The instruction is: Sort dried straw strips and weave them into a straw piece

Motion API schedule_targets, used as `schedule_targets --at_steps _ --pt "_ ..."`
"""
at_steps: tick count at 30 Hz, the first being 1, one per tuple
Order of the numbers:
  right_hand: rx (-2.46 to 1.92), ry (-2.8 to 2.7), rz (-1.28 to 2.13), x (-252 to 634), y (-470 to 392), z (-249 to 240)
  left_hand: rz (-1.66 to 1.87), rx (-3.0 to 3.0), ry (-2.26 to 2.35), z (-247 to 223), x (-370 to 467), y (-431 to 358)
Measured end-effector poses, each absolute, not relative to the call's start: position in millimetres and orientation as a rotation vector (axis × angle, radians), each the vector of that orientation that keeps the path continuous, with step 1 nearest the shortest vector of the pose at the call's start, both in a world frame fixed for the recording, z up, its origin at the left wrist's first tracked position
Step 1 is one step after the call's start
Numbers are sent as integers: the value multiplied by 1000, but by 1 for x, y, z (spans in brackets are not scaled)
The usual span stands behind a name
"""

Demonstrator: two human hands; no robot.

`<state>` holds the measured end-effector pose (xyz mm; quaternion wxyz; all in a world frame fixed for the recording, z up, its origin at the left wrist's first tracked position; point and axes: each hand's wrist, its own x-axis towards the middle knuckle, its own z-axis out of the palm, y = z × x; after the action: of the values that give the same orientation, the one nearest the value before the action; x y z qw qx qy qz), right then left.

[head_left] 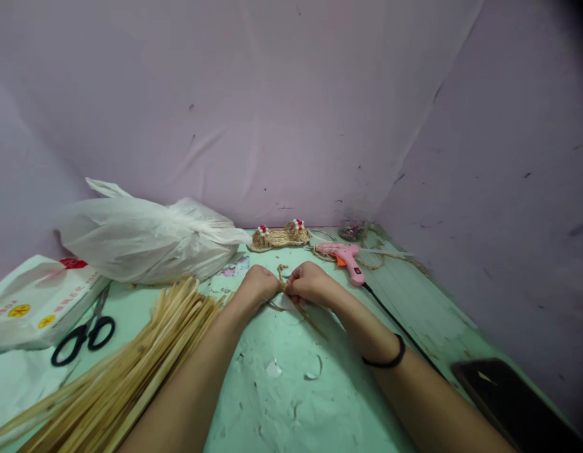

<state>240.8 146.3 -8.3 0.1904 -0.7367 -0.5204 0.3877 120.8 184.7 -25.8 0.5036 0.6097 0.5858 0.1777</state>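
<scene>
My left hand [260, 283] and my right hand [310, 283] meet over the middle of the table, both with closed fingers. Between them they pinch a thin braid of dried straw [281, 270], whose twisted end sticks up past the fingertips. Loose straw strands [314, 322] trail from under my right hand toward me. Beside my left forearm lies a big bundle of flat straw strips [145, 358]. A pink glue gun [345, 257] with an orange trigger lies just beyond my right hand. Behind both hands stands a woven straw piece [279, 238] with red and white bead flowers.
Scissors [89, 330] with black handles lie at the left by a printed white package [46, 302]. A tied white plastic bag [150, 239] stands behind. A dark phone-like slab [509, 396] is at right, near the glue gun's black cord [400, 327]. Paper scraps [274, 369] lie in front.
</scene>
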Motion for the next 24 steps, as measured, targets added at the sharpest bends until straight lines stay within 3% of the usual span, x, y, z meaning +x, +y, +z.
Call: schedule_targets --at_steps 12,16,24 --pt "-2207 -2052 277 203 115 15 364 1362 1457 -9 125 176" --pt "-2146 -2083 422 208 117 17 367 1341 1435 -9 123 177" --pt "-2055 -1510 781 236 142 0 289 1359 1360 -12 115 183"
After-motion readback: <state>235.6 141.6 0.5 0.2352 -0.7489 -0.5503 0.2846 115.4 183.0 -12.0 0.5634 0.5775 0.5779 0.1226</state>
